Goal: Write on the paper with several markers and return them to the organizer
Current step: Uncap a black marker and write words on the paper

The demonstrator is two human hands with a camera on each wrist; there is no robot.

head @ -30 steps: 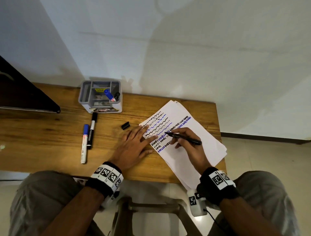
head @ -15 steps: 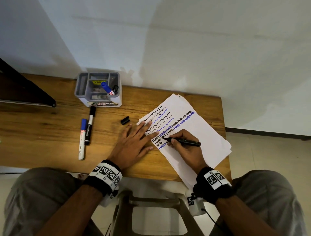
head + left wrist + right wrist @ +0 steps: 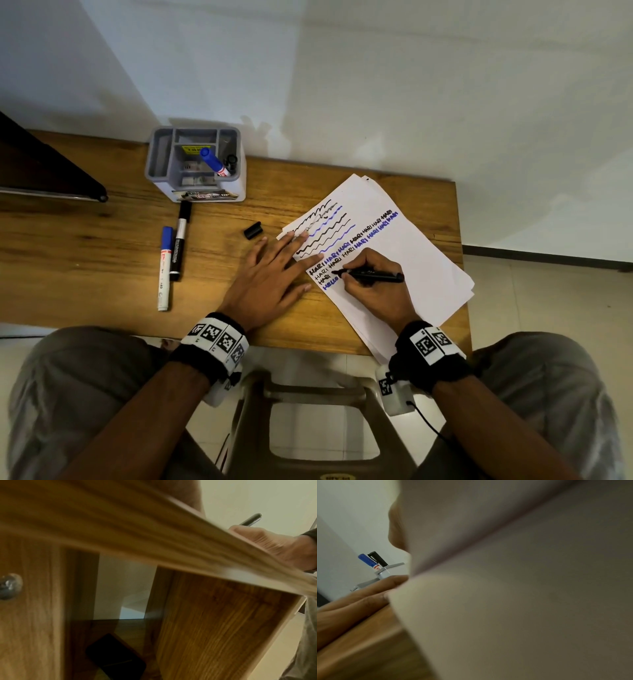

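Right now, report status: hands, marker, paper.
Right hand grips black marker, tip on paper. Left hand flat, fingers pinning paper's edge. Loose cap and two markers lie on desk, clear of writing.

The surface point(image 3: 102, 240) is honey-brown wood with dark grain, and the organizer point(image 3: 195, 164) is grey with a white base. The paper point(image 3: 411, 260) is white, carrying black and blue wavy lines and lettering. A black marker point(image 3: 373, 275) meets it, a black cap point(image 3: 252, 230) lies apart, and both wristbands point(image 3: 215, 337) show black-and-white square codes.
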